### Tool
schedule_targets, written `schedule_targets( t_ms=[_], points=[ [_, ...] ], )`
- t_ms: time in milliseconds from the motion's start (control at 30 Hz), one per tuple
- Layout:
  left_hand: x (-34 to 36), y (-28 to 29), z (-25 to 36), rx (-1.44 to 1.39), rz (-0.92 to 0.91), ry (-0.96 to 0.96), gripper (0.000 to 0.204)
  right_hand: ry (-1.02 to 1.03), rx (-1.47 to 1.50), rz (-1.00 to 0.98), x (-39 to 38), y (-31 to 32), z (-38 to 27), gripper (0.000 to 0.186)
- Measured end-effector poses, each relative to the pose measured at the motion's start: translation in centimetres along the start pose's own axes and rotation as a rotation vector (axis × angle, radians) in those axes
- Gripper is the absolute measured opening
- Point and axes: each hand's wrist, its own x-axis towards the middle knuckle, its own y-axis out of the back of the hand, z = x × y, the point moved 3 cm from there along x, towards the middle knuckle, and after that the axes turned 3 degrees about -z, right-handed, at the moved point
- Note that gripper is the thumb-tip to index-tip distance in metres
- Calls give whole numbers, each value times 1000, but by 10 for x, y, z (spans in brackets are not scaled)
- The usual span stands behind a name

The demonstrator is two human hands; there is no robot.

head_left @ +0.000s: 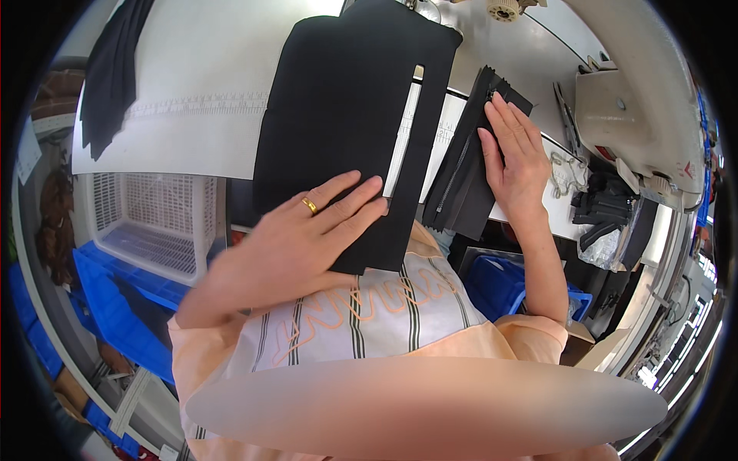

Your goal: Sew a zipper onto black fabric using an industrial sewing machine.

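Observation:
A black fabric panel [330,100] with a long narrow slot near its right side lies over the white ruled work surface [177,69] and reaches past its front edge. My left hand [307,238], a gold ring on one finger, rests open on the panel's lower part, fingers stretched toward the slot. Just right of the panel lie black strips with a metal zipper [461,177], set at a slant. My right hand [513,154] lies open on these strips, fingertips by the zipper's upper end and thumb apart.
Black fabric strips [115,54] hang at upper left. Below them stand a white plastic basket [154,215] and blue bins [115,300]. A sewing machine [638,131] fills the right side, near long metal tools [567,115] and a black bundle [603,207]. Another blue bin [492,280] sits below.

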Motion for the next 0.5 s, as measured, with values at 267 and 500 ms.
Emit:
schedule_targets(
  t_ms=[267, 500],
  points=[
    [121, 68, -138, 263, 778, 106, 28, -2, -13, -3, 0, 0, 1, 33],
    [158, 66, -142, -14, 714, -30, 25, -25, 5, -6, -1, -1, 1, 33]
  ],
)
